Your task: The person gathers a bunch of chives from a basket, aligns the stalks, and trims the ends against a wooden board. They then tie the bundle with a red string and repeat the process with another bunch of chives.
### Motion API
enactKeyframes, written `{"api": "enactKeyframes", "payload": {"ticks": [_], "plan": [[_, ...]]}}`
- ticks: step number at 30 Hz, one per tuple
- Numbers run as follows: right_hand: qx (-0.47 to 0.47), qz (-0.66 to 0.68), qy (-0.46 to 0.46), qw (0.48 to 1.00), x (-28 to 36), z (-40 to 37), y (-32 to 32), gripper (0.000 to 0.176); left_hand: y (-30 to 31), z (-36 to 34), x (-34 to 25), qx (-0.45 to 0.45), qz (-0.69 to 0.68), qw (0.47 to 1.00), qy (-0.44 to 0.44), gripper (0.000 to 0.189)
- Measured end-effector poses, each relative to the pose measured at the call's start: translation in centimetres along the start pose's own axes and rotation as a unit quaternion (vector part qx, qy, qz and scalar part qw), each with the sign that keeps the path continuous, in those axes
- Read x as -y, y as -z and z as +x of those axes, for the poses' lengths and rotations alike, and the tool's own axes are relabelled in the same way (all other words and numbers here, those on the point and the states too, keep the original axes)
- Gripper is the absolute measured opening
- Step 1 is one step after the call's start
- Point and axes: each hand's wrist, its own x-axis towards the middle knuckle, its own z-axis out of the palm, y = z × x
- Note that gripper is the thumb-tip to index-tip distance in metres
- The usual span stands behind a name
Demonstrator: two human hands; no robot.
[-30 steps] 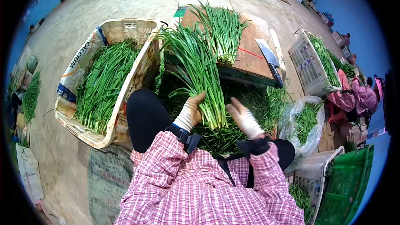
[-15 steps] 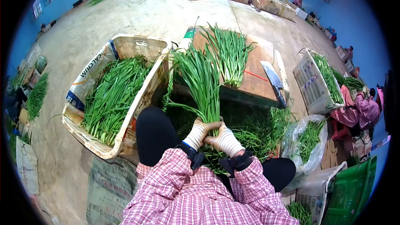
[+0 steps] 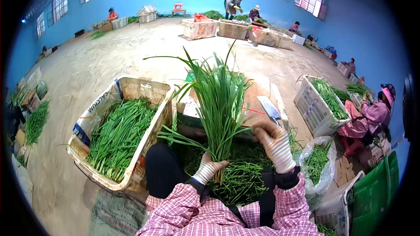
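Observation:
My left hand [image 3: 210, 168], in a whitish glove, is wrapped round the lower stems of an upright bunch of green leafy stalks [image 3: 217, 109]. To the right of the bunch, my right hand [image 3: 272, 142] is raised with its fingers curled near the end of a thin leaf; whether it pinches that leaf is hard to tell. Behind the bunch is a wooden board [image 3: 258, 88] with a broad-bladed knife [image 3: 268, 108] on it, its handle partly hidden by my right hand. Loose cut greens [image 3: 240, 179] lie below my hands.
A crate [image 3: 127, 180] of greens stands at the left, another crate [image 3: 316, 112] at the right. Near my right knee is a clear plastic bag [image 3: 331, 166] of greens. A person in pink checks [image 3: 377, 113] sits at the far right; other people work along the back wall.
My right hand has left the stems and moved up and right, while my left hand still grips the bunch. The view has tilted up, showing more of the back wall.

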Motion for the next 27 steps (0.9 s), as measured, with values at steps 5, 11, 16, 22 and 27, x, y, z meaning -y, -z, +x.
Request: {"api": "enactKeyframes", "payload": {"ticks": [5,11,16,22,27], "plan": [[-0.057,-0.019,0.098,0.993,3.4,3.4,0.2,0.016,-0.8,-1.0,-2.2,0.068,-0.052,0.996,0.018,0.053],[-0.092,-0.048,-0.026,0.994,3.3,8.5,0.3,0.041,-0.9,-1.4,-1.4,0.079,-0.023,0.997,0.007,0.055],[-0.104,-0.088,-0.082,0.987,1.1,10.9,1.7,0.054,-0.7,-1.4,-0.5,0.106,-0.023,0.994,0.017,0.055],[-0.040,0.090,-0.134,0.986,-0.3,9.0,2.8,0.029,0.0,-1.2,0.3,0.114,-0.001,0.991,0.077,0.058],[-0.069,0.056,-0.113,0.990,-2.1,7.6,3.6,0.032,-0.6,-1.4,-0.1,0.125,-0.008,0.990,0.060,0.063]]}}
